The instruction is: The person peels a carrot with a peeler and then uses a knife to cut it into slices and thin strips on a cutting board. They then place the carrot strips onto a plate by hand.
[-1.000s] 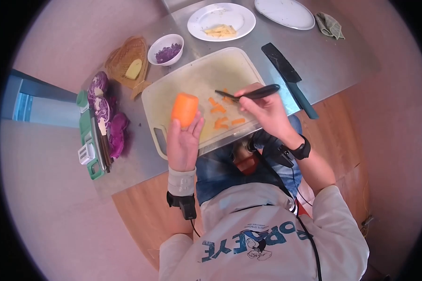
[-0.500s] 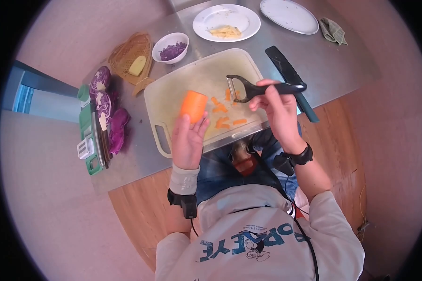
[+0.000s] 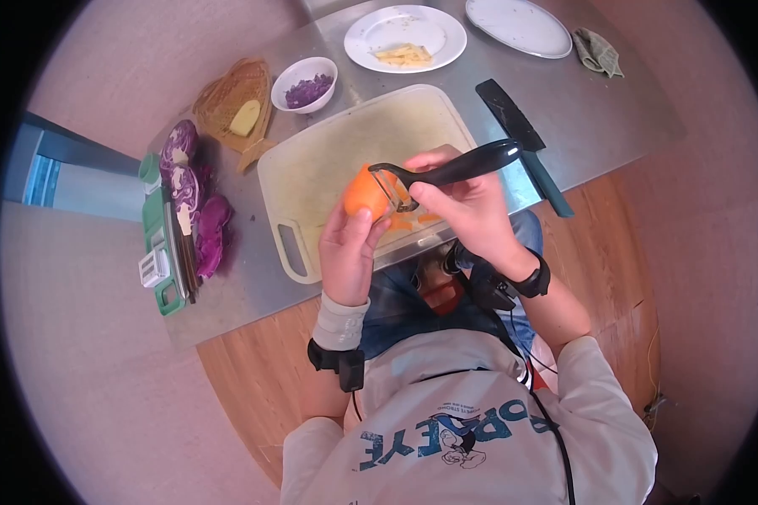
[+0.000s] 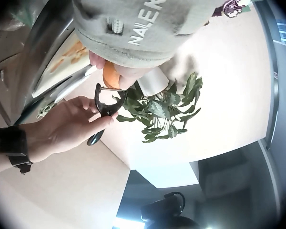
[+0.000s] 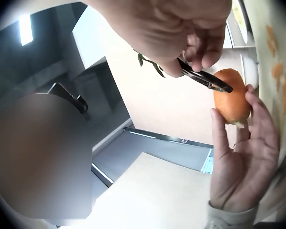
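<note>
My left hand [image 3: 346,257] pinches the carrot [image 3: 367,195] above the cutting board [image 3: 288,172]; my right hand [image 3: 473,210] grips the peeler [image 3: 472,164] against it; a bowl [image 3: 279,84] holds shredded purple cabbage [image 3: 309,91]; a plate [image 3: 362,34] holds pale strips [image 3: 404,55].

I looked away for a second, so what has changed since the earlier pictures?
The left hand moved the carrot rightward, and the right hand brought the peeler to it; they were apart before. Nothing was newly taken hold of or let go. The cutting board and knife stayed put.
</note>
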`<state>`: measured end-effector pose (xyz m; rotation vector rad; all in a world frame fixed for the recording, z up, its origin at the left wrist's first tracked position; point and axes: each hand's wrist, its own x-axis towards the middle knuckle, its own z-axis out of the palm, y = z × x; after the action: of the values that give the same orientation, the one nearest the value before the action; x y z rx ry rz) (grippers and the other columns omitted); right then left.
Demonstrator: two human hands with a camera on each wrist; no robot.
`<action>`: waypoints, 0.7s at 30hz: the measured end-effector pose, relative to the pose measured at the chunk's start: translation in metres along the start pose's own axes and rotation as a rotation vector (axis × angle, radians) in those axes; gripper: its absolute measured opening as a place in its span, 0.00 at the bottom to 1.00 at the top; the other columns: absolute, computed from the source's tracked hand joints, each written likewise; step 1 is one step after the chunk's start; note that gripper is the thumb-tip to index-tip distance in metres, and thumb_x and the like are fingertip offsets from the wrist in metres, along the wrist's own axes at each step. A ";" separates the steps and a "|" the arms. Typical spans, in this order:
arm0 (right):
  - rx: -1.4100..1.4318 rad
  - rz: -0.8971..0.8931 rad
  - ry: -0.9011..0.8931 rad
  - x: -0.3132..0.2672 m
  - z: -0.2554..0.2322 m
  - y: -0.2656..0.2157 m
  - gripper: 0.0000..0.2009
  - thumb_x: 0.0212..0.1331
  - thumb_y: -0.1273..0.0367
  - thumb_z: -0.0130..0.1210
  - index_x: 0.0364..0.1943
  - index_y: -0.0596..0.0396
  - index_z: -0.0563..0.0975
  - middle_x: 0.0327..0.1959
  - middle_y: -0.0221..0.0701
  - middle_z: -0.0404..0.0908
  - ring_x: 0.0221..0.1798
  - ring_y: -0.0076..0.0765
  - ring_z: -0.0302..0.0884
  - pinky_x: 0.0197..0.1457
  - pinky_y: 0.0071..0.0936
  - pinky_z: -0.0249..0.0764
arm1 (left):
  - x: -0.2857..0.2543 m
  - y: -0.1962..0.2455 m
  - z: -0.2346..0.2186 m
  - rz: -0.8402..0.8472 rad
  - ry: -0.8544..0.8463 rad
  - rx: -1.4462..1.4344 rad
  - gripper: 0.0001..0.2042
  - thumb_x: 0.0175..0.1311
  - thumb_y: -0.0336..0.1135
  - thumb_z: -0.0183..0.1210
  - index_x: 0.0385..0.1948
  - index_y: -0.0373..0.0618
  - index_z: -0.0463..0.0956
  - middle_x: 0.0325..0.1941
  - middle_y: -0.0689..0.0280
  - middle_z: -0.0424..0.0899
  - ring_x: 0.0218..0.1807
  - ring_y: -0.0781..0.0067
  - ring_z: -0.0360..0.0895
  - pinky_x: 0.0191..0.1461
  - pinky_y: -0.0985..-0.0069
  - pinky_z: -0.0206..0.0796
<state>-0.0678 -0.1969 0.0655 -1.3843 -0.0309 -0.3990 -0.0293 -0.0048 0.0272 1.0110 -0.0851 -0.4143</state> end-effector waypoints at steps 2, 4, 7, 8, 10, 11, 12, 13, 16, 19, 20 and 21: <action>-0.117 -0.050 -0.015 0.002 -0.003 -0.001 0.11 0.69 0.71 0.68 0.51 0.62 0.86 0.41 0.26 0.89 0.39 0.17 0.82 0.42 0.21 0.79 | -0.001 0.001 0.002 0.005 0.013 0.022 0.26 0.79 0.31 0.59 0.75 0.36 0.65 0.71 0.59 0.78 0.66 0.68 0.81 0.67 0.69 0.78; -0.223 0.119 -0.091 0.003 -0.010 -0.007 0.11 0.68 0.71 0.69 0.50 0.62 0.87 0.43 0.28 0.90 0.42 0.15 0.82 0.45 0.21 0.79 | -0.001 0.001 0.004 0.018 0.015 0.088 0.28 0.78 0.30 0.60 0.76 0.36 0.64 0.72 0.60 0.78 0.68 0.69 0.79 0.67 0.70 0.78; -0.042 0.151 -0.075 0.003 -0.011 -0.001 0.10 0.68 0.71 0.69 0.49 0.61 0.88 0.42 0.28 0.91 0.41 0.14 0.82 0.46 0.21 0.79 | -0.003 0.002 0.008 0.024 0.022 0.123 0.29 0.77 0.30 0.61 0.77 0.35 0.64 0.72 0.60 0.77 0.69 0.70 0.79 0.67 0.70 0.78; -0.042 0.153 -0.076 0.002 -0.010 0.000 0.10 0.68 0.71 0.69 0.49 0.61 0.88 0.42 0.28 0.91 0.41 0.14 0.82 0.46 0.21 0.79 | -0.003 0.002 0.008 0.023 0.024 0.123 0.29 0.77 0.30 0.61 0.77 0.35 0.64 0.72 0.60 0.77 0.69 0.70 0.79 0.67 0.70 0.78; 0.012 0.131 -0.092 0.000 -0.007 0.003 0.09 0.69 0.69 0.69 0.47 0.61 0.89 0.41 0.27 0.91 0.41 0.14 0.82 0.46 0.20 0.78 | -0.004 0.001 0.008 0.032 0.025 0.128 0.29 0.77 0.30 0.61 0.76 0.35 0.64 0.72 0.60 0.78 0.69 0.70 0.79 0.68 0.71 0.78; 0.013 0.132 -0.091 0.000 -0.007 0.004 0.09 0.69 0.69 0.69 0.47 0.61 0.89 0.41 0.27 0.91 0.41 0.14 0.82 0.46 0.20 0.78 | -0.004 0.001 0.008 0.031 0.025 0.129 0.29 0.77 0.30 0.61 0.76 0.35 0.64 0.72 0.60 0.78 0.69 0.70 0.79 0.68 0.71 0.78; -0.077 0.135 -0.092 0.000 -0.007 0.006 0.09 0.69 0.69 0.68 0.46 0.61 0.89 0.42 0.28 0.91 0.42 0.15 0.83 0.48 0.21 0.79 | -0.003 0.001 0.008 0.031 0.027 0.123 0.29 0.77 0.30 0.61 0.76 0.35 0.64 0.72 0.59 0.78 0.68 0.70 0.79 0.67 0.71 0.78; -0.167 0.139 -0.093 0.000 -0.007 0.007 0.09 0.69 0.69 0.68 0.46 0.61 0.89 0.42 0.28 0.91 0.43 0.17 0.83 0.50 0.22 0.79 | -0.003 0.001 0.008 0.030 0.030 0.118 0.28 0.77 0.30 0.61 0.76 0.35 0.64 0.72 0.59 0.78 0.68 0.70 0.79 0.67 0.72 0.78; -0.203 -0.059 -0.066 0.004 -0.003 0.003 0.09 0.68 0.69 0.68 0.46 0.61 0.89 0.42 0.31 0.91 0.46 0.20 0.84 0.53 0.25 0.79 | -0.004 0.004 0.011 0.024 0.047 0.132 0.29 0.77 0.29 0.61 0.76 0.34 0.64 0.72 0.59 0.78 0.68 0.70 0.79 0.66 0.73 0.78; -0.206 0.027 -0.078 0.004 -0.002 -0.002 0.06 0.67 0.72 0.68 0.44 0.59 0.88 0.44 0.31 0.90 0.51 0.26 0.84 0.63 0.31 0.75 | -0.003 0.001 0.012 0.037 0.051 0.128 0.29 0.76 0.28 0.62 0.76 0.33 0.64 0.71 0.58 0.78 0.67 0.70 0.79 0.66 0.73 0.78; -0.206 0.029 -0.076 0.004 -0.003 -0.002 0.06 0.67 0.72 0.68 0.44 0.59 0.88 0.44 0.31 0.90 0.51 0.26 0.84 0.63 0.31 0.75 | -0.003 0.000 0.012 0.034 0.051 0.128 0.29 0.76 0.28 0.62 0.76 0.33 0.64 0.71 0.58 0.78 0.67 0.70 0.79 0.66 0.73 0.78; -0.211 0.046 -0.083 0.006 -0.003 -0.003 0.07 0.67 0.72 0.68 0.44 0.59 0.88 0.45 0.32 0.90 0.51 0.27 0.84 0.64 0.32 0.74 | -0.003 0.001 0.012 0.030 0.057 0.127 0.30 0.76 0.27 0.63 0.76 0.33 0.64 0.71 0.58 0.78 0.67 0.69 0.79 0.66 0.73 0.78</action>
<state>-0.0640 -0.2016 0.0687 -1.6064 -0.0253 -0.3123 -0.0347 -0.0131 0.0345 1.1448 -0.0761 -0.3563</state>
